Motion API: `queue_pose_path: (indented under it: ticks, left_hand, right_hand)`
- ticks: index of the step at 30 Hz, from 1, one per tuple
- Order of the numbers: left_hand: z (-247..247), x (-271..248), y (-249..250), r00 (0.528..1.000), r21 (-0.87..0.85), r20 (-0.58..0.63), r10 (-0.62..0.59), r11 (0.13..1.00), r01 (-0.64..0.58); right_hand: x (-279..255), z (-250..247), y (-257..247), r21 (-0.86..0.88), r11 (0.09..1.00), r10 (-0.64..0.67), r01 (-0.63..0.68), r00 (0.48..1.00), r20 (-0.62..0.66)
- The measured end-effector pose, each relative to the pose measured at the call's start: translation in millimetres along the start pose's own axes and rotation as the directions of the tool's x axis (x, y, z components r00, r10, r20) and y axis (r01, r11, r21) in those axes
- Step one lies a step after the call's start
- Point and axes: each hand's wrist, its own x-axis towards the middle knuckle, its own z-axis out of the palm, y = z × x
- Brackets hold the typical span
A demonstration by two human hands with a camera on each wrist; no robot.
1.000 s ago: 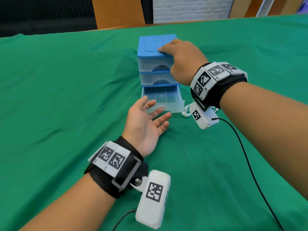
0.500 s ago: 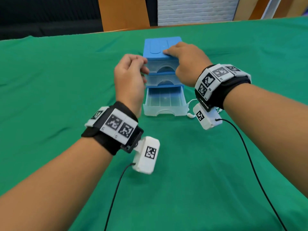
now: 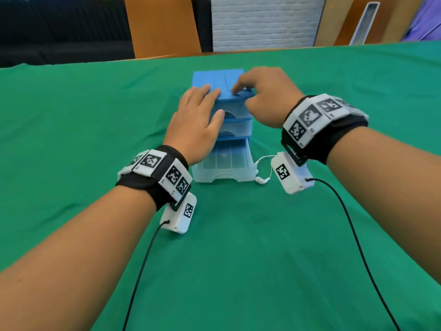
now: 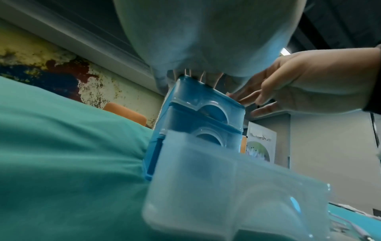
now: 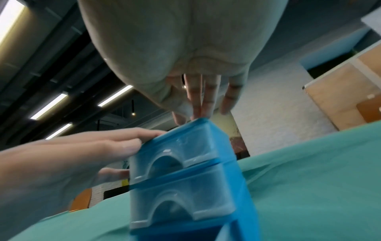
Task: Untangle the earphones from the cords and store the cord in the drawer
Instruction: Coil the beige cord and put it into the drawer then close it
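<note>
A small blue drawer unit (image 3: 218, 78) stands on the green cloth, its clear bottom drawer (image 3: 224, 161) pulled out with nothing visible inside. My left hand (image 3: 212, 101) lies on the front left of the unit's top, fingers straight and thumb against the top drawer's front. My right hand (image 3: 260, 91) rests its fingertips on the top from the right. In the right wrist view the right fingers (image 5: 206, 101) reach straight onto the unit (image 5: 185, 163). White earphones (image 3: 261, 180) with a thin wire lie on the cloth right of the open drawer, partly hidden behind the right wrist camera.
The green cloth (image 3: 238, 247) covers the whole table, whose far edge is behind the unit. Black cables (image 3: 353, 235) trail from both wrist cameras toward me. Orange chair backs and a white brick wall stand beyond the table.
My left hand rose from the cloth in front of the open drawer, passed the unit's left side and now lies on its top. The right hand stayed on the top.
</note>
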Motion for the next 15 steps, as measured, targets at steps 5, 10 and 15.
queue_pose_path:
  ticks: [5, 10, 15]
  left_hand:
    - [-4, 1, -2, 0.999, 0.056, -0.006, 0.044, 0.998, -0.043]
    - [-4, 6, 1, 0.998, 0.028, -0.058, 0.02, 0.999, -0.018]
    - [-7, 13, 0, 0.996, -0.023, -0.091, -0.012, 1.0, 0.01]
  right_hand:
    - [-19, -15, 25, -0.05, 0.983, 0.176, -0.176, 0.984, -0.013]
    - [-43, 9, 57, -0.387, 0.905, 0.358, -0.175, 0.803, 0.475]
    - [-41, 29, 72, -0.404, 0.903, 0.341, -0.148, 0.818, 0.463]
